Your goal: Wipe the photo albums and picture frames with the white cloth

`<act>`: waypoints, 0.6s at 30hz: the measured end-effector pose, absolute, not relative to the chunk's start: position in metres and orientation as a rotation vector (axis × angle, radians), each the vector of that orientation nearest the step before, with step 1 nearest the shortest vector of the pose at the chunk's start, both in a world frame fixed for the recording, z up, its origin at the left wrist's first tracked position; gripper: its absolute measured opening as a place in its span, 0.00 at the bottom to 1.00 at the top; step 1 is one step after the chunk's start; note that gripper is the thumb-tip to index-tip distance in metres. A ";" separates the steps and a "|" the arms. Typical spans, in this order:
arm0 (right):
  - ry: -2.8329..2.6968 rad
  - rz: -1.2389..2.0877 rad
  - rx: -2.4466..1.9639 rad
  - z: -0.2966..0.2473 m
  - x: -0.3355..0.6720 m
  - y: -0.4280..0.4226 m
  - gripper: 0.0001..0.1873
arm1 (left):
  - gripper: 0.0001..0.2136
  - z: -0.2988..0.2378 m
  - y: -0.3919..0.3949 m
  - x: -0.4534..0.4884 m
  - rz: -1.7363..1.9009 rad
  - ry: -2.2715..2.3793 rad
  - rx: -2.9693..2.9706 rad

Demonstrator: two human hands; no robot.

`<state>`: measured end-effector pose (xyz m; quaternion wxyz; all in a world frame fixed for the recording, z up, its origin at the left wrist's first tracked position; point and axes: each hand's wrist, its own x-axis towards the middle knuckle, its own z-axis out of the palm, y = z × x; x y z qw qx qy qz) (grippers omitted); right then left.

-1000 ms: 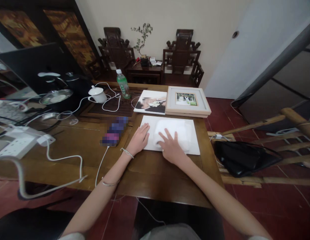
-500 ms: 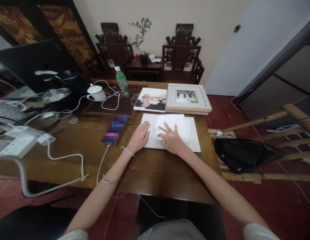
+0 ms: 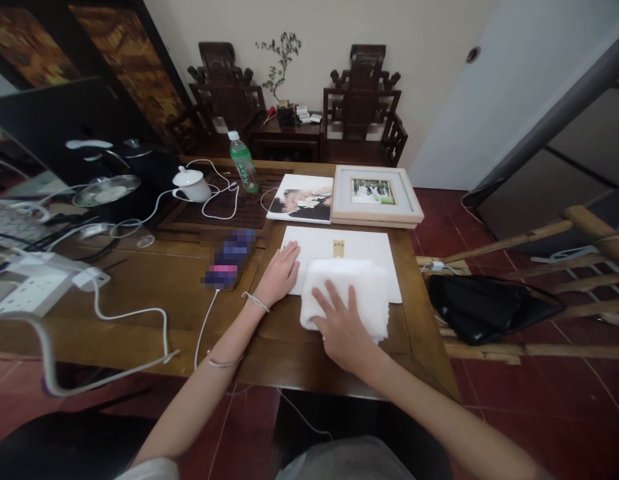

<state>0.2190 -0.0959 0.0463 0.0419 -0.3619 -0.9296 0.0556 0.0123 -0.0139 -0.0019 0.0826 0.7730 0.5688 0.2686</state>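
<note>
A flat white board (image 3: 359,248) lies face down on the wooden table (image 3: 154,293), a small brass hanger showing near its far edge. My left hand (image 3: 280,275) rests flat on the board's left edge, fingers stretched out. My right hand (image 3: 340,324) presses down, fingers spread, on a folded white cloth (image 3: 364,293) that overlaps the board's near edge and the table.
Behind the board lie a light wooden picture frame (image 3: 376,194) and a photo print (image 3: 302,198). A phone (image 3: 230,259) on a cable sits to the left, with a green bottle (image 3: 243,162), a white teapot (image 3: 191,185) and power strips (image 3: 34,291). A black bag (image 3: 489,307) lies at right.
My right hand has dragged the white cloth toward me, off the far part of the board to its near edge, uncovering the brass hanger. My left hand has stayed put.
</note>
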 end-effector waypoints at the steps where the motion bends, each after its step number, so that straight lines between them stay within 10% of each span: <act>1: -2.855 0.197 -1.097 0.049 0.221 -0.097 0.17 | 0.20 -0.002 -0.014 0.012 0.801 1.701 2.309; 18: -2.806 0.093 -1.134 0.042 0.166 -0.004 0.22 | 0.24 0.007 -0.009 0.011 1.254 1.595 1.671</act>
